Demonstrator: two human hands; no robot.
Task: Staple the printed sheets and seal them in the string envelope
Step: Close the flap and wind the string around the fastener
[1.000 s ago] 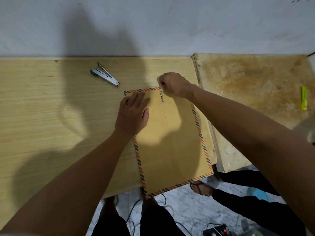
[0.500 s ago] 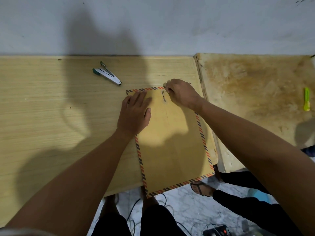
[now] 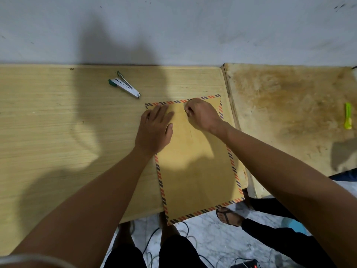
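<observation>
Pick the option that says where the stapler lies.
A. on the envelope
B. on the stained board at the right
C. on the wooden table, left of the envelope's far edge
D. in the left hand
C: the stapler lies untouched on the wooden table, beyond and left of the envelope.

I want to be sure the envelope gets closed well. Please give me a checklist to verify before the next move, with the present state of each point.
1. Envelope lies flat on the table: ok, though its near end hangs over the table edge.
2. Left hand rests flat on the envelope and steadies it: ok.
3. Right hand has its fingers curled at the closure near the top edge: ok.
4. String wound round the button: cannot tell, the right hand hides it.
5. Sheets stapled and inside: cannot tell, none are visible.
6. Stapler lies apart from the envelope: ok.
</observation>
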